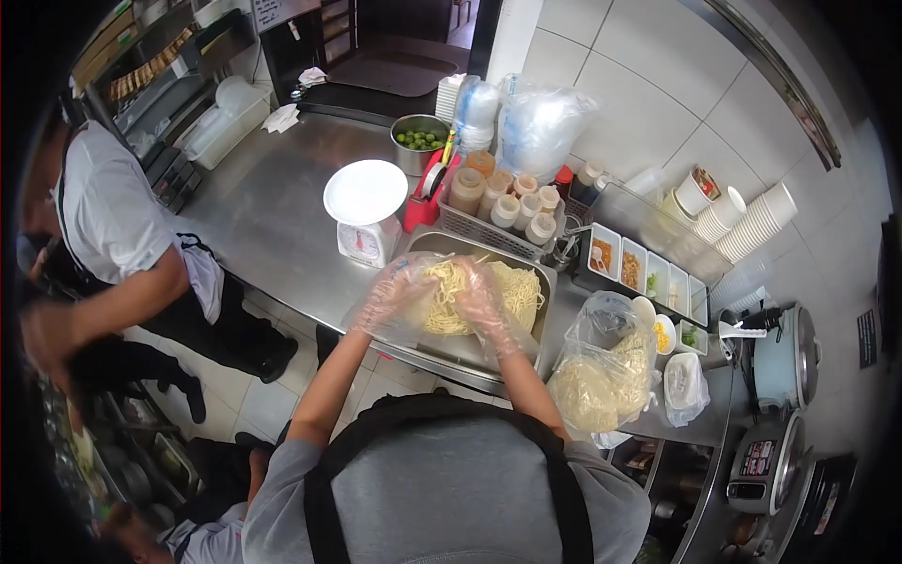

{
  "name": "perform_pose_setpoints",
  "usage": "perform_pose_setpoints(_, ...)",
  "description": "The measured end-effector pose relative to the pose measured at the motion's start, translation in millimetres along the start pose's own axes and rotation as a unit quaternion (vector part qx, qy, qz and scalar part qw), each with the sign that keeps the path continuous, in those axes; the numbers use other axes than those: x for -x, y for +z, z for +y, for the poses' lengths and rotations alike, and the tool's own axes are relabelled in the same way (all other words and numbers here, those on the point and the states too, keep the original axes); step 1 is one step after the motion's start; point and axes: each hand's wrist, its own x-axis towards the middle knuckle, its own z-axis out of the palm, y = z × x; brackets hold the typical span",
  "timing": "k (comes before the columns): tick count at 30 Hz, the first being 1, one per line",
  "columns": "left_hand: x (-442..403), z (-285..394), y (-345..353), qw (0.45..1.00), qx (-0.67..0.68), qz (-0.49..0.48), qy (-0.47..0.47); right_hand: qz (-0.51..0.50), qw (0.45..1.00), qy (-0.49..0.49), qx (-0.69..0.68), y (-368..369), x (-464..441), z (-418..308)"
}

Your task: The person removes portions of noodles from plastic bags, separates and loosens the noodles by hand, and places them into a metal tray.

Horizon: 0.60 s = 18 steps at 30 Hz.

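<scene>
Pale yellow noodles (519, 289) lie in a rectangular steel tray (423, 351) on the counter in front of me. My left hand (398, 289), in a clear plastic glove, has its fingers curled into the noodles at the tray's left side. Gloved the same way, my right hand (482, 299) grips noodles near the middle of the tray. Some strands rise between the two hands. Right of the tray sits a clear plastic bag (601, 376) with more noodles inside. A white kitchen scale (368, 240) with a round plate stands just behind my left hand.
Sauce bottles fill a grey basket (489, 228) behind the tray, near a red tape dispenser (425, 199) and a pot of green limes (419, 141). Topping containers (631, 268) stand at right, with rice cookers (769, 461) beyond. A co-worker (132, 207) stands at left.
</scene>
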Motion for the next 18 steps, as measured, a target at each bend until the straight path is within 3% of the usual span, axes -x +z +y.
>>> perform_pose_setpoints(2,0,-21,3,0.999,0.043,0.009,-0.029,0.017,0.999,0.041,0.031,0,3,13)
perform_pose_setpoints(6,19,-5,3,0.972,0.233,0.02,-0.03,0.031,0.976,0.177,-0.12,-25,13,-23)
perform_pose_setpoints(9,22,-56,37,0.936,0.344,0.045,-0.055,0.032,0.984,0.121,-0.127,-20,18,-7)
perform_pose_setpoints(12,15,-47,36,0.961,0.034,-0.006,-0.274,0.071,0.979,0.105,-0.158,3,25,40)
perform_pose_setpoints(14,19,-15,45,0.937,0.204,0.06,-0.277,0.058,0.977,0.165,-0.122,-2,14,21)
perform_pose_setpoints(15,22,-5,48,0.914,0.286,0.089,-0.274,0.055,0.974,0.194,-0.104,-4,4,14)
perform_pose_setpoints(16,29,-6,48,0.96,0.181,0.075,-0.2,0.06,0.988,0.136,-0.052,0,-3,19)
perform_pose_setpoints(18,44,-12,43,0.998,-0.033,0.042,-0.043,0.065,0.996,0.022,0.055,7,-16,29)
